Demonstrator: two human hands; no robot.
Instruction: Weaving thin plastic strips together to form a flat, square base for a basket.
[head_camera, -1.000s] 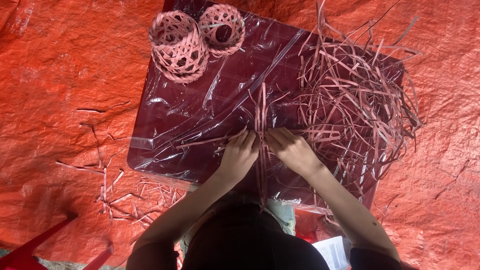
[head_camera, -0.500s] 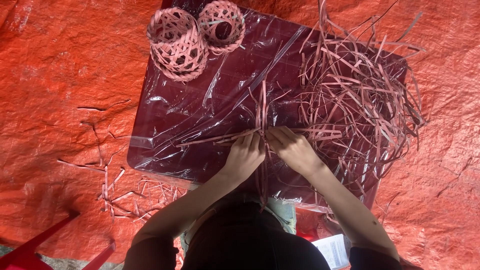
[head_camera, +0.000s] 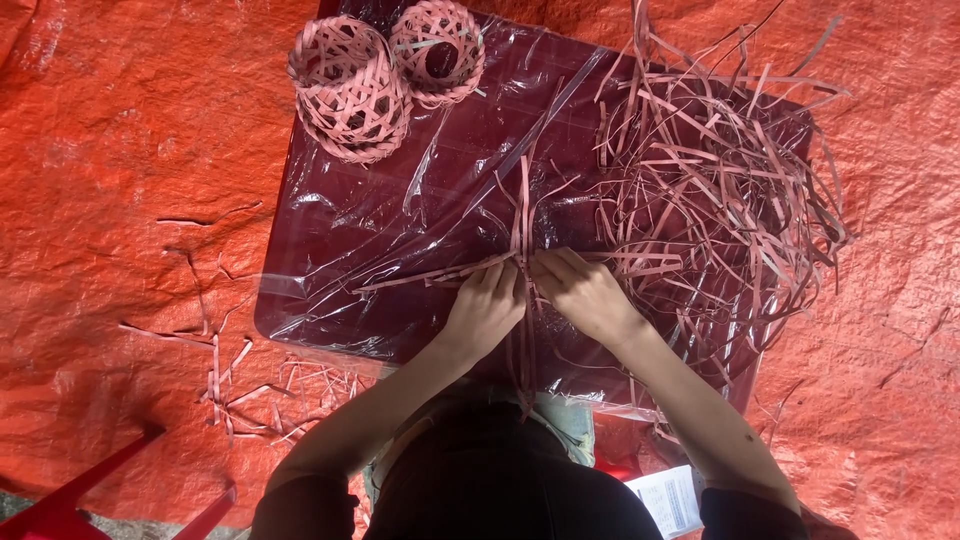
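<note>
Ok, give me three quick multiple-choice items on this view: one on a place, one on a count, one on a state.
1. Where do the woven baskets sit on the board?
A. far left corner
B. near right corner
C. off it, on the tarp

2. How many woven baskets are there?
A. one
B. two
C. four

3. What are the hands doing?
A. resting apart, empty
B. both pressing on crossed strips
C. lifting a basket

Answers: 1 A, they stand at the far left edge. 2 B, two sit side by side. 3 B, left hand and right hand meet at the crossing.
</note>
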